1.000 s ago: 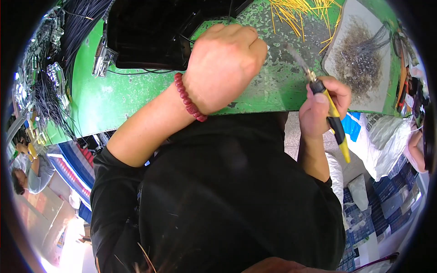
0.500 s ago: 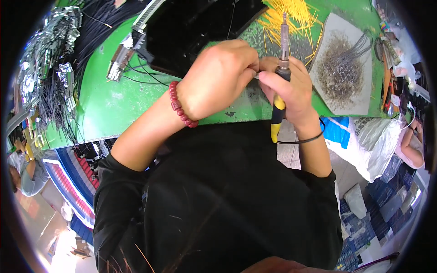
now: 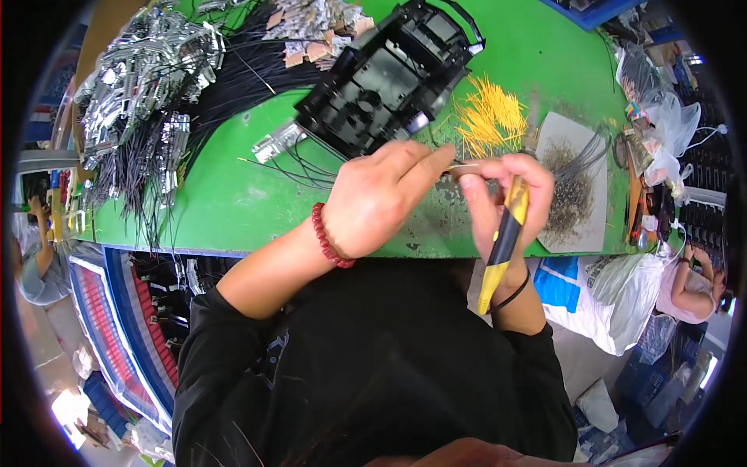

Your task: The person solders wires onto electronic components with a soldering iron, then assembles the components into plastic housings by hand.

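Observation:
My left hand, with a red bead bracelet at the wrist, is closed in a pinch on one end of a thin wire. Opposite it, my right hand grips a soldering iron by its yellow and black handle, the metal tip pointing away from me. The right thumb and forefinger are near the wire's other end; whether they also pinch it I cannot tell. Just beyond my left hand a black plastic toy-car shell lies on the green table, dark wires trailing from it beside a silvery part.
Short yellow tubes lie beyond my hands. On the right is a pale board with dark crumbs and thin wires. Silvery parts with black wires heap up at left. White bags hang below the table's right edge. Other people sit at both sides.
My view has shifted, showing more of the table and the black shell. My hands have drawn slightly apart, exposing the thin wire. The soldering iron now leans more, its handle end toward the lower left.

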`<state>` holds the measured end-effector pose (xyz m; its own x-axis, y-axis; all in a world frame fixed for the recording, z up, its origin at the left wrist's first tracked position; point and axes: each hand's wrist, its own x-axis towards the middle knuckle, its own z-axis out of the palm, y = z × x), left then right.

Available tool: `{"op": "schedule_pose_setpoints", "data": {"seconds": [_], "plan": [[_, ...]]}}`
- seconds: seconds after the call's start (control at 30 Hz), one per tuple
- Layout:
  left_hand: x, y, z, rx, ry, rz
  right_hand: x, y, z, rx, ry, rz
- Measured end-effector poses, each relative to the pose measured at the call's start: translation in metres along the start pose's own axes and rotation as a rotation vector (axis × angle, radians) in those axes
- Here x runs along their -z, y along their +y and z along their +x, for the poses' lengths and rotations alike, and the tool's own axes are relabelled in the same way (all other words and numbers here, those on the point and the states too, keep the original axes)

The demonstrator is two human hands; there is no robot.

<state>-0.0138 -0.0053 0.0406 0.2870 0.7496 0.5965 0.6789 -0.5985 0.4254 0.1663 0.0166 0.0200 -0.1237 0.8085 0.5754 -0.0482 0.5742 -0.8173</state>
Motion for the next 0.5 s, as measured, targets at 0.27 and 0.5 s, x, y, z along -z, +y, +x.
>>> {"op": "schedule_pose_setpoints", "data": {"seconds": [0.27,0.5], "plan": [[0.057,-0.016,0.023,0.076,-0.18,0.059,0.062,0.001,0.029,0.119,0.139,-0.242],[0.005,-0.061,0.11,-0.407,-0.061,0.14,0.082,0.018,0.016,0.156,0.388,-0.457]]}}
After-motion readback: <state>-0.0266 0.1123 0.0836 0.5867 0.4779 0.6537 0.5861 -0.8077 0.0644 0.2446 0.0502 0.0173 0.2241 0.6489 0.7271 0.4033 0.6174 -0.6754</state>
